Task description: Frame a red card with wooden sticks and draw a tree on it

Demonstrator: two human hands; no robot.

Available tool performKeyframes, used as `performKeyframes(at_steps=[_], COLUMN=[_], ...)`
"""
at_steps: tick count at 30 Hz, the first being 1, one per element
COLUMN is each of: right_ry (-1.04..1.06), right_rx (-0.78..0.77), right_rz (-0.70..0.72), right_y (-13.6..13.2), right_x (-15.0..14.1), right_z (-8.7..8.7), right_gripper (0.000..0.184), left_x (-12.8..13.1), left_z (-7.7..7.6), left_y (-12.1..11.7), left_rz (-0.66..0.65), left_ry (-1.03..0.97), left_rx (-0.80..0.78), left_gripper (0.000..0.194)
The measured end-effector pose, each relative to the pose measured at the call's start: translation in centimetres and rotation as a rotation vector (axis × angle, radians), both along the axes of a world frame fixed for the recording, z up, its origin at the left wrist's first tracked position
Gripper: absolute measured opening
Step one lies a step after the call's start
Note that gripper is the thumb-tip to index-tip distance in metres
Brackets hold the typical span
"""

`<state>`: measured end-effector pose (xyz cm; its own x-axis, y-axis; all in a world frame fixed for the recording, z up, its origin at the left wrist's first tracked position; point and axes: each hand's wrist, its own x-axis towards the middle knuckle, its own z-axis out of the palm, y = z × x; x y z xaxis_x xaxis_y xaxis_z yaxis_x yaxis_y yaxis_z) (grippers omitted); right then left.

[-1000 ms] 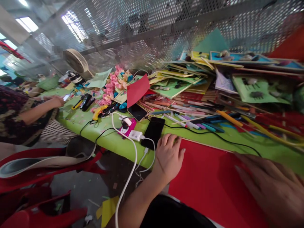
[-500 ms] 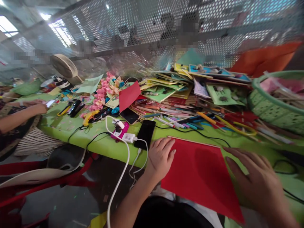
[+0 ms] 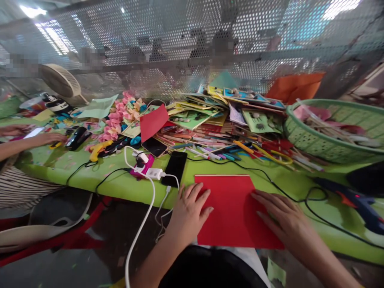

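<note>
A red sheet of card [image 3: 228, 216] lies flat at the table's near edge, with a thin pale strip [image 3: 222, 175] along its far edge. My left hand [image 3: 189, 212] rests on the sheet's left side, fingers stretched out and apart. At the opposite side my right hand [image 3: 283, 218] lies with extended fingers, its fingertips touching the sheet's right edge. Neither hand grips anything. Left of the sheet a black phone [image 3: 174, 168] lies beside a pink power strip [image 3: 142, 166] with white plugs in it.
Pens [image 3: 216, 154] and a stack of decorated cards [image 3: 207, 106] fill the back. A green basket [image 3: 327, 142] stands right, with a dark glue gun [image 3: 354, 200] and its cable before it. A white cable [image 3: 141, 228] hangs over the edge. A co-worker's hand [image 3: 51, 138] is left.
My right hand has come leftward onto the sheet's right edge. The sheet now lies straighter. My view has turned right, and the co-worker's hand has reached toward the black tool.
</note>
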<state>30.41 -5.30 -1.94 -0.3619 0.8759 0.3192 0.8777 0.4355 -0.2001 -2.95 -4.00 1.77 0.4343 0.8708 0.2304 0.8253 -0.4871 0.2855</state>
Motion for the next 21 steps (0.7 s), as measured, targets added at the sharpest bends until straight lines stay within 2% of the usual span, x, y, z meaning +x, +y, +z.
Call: performKeyframes(at_steps=[6,9,12,15,18,21], right_ry=[-0.095,-0.125,-0.118,-0.104,-0.099,-0.104], right_rx=[-0.02,-0.026,-0.028,-0.043,-0.058,-0.044], right_rz=[-0.032,-0.043,-0.001,0.051,0.069,0.038], right_y=[1.3,2.6,4.2,5.6,6.3,6.0], right_x=[-1.1,-1.8,-2.5,-3.0,-3.1,-2.8], right_z=[0.2,0.7,1.2,1.4,1.1,0.8], right_gripper=[0.051,0.051,0.051,0.05,0.05,0.051], left_x=[0.0,-0.2,-0.4,-0.7,-0.7,-0.7], left_z=[1.4,2.1,2.9,3.4,3.1,2.0], left_y=[-2.0,-2.5,-2.2,-1.3,-0.6,-0.9], left_rz=[-0.028,-0.072,-0.15,-0.138,-0.061,-0.006], left_ry=[-0.066,-0.173,-0.344,-0.436,-0.417,-0.357], left_rx=[-0.041,-0.048,-0.047,-0.006,0.067,0.107], left_gripper=[0.036,0.028,0.024,0.024,0.024,0.025])
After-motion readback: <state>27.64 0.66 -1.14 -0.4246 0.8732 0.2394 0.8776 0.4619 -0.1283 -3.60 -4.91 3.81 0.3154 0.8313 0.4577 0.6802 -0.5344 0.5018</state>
